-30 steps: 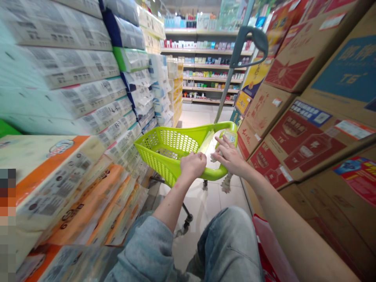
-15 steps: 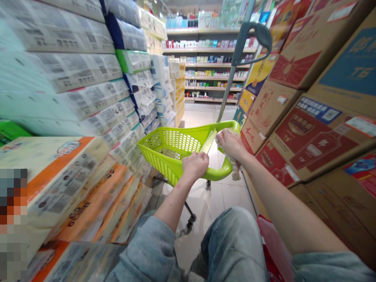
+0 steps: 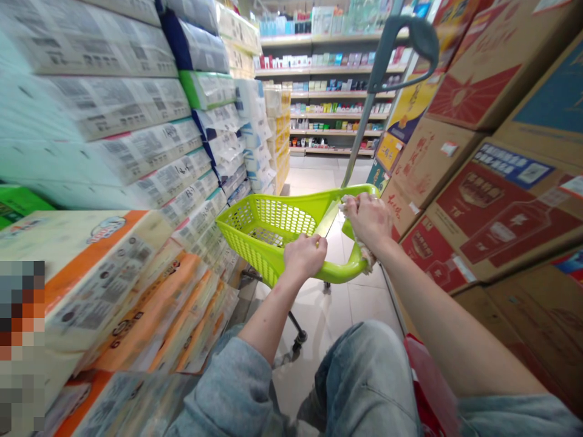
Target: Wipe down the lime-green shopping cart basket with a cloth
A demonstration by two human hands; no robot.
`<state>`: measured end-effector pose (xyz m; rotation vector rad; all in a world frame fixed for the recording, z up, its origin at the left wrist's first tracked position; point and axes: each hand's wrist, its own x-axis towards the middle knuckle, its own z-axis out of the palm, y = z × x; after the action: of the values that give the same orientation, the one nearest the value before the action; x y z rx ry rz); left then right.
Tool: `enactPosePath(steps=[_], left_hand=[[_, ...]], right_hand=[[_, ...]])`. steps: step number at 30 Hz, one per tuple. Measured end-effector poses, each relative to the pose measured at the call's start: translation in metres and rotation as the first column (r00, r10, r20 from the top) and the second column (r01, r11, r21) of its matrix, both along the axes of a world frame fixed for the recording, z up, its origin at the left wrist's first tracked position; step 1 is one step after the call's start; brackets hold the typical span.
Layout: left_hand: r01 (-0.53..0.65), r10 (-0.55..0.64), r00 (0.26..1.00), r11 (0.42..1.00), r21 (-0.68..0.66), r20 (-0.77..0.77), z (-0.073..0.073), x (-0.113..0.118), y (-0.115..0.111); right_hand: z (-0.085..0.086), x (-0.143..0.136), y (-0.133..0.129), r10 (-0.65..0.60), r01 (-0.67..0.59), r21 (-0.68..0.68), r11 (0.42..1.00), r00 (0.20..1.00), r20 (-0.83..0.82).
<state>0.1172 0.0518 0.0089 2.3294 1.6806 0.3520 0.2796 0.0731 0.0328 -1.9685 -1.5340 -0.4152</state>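
Observation:
A lime-green plastic shopping basket [image 3: 255,249] with perforated walls stands in front of me on a wheeled metal frame, its long grey pull handle [image 3: 378,79] rising behind. My left hand [image 3: 304,258] is closed around the near side of the basket's rim. With my right hand [image 3: 370,223] I grip a crumpled pale cloth [image 3: 368,258], pressed against the looped green end at the right. Part of the cloth hangs below the palm. The basket's visible inside holds nothing I can make out.
Stacked tissue packs [image 3: 150,145] line the left, with orange-and-cream packs [image 3: 150,303] close beside my left arm. Printed cartons [image 3: 505,200] rise on the right. Shelves of small boxed goods [image 3: 337,94] stand beyond the tiled floor [image 3: 314,176]. A red bag [image 3: 428,388] is by my knee.
My right hand has moved slightly right and nearer along the basket's looped end, taking the cloth with it. My left hand keeps its hold on the rim. The view has shifted a little.

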Motion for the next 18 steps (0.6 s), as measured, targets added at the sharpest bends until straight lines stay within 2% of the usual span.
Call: enactPosePath(steps=[9, 14, 18], left_hand=[[0.004, -0.004, 1.0, 0.999, -0.035, 0.008, 0.0, -0.011, 0.002], [-0.002, 0.002, 1.0, 0.999, -0.034, 0.009, 0.001, -0.013, 0.004], [0.011, -0.011, 1.0, 1.0, -0.004, -0.002, 0.0, -0.013, 0.003]], right_hand=[[-0.009, -0.012, -0.03, 0.201, -0.197, 0.056, 0.979, 0.977, -0.069], [-0.009, -0.034, -0.057, 0.321, -0.323, -0.025, 0.946, 0.945, -0.063], [-0.009, -0.036, -0.06, 0.355, -0.358, -0.073, 0.931, 0.933, -0.053]])
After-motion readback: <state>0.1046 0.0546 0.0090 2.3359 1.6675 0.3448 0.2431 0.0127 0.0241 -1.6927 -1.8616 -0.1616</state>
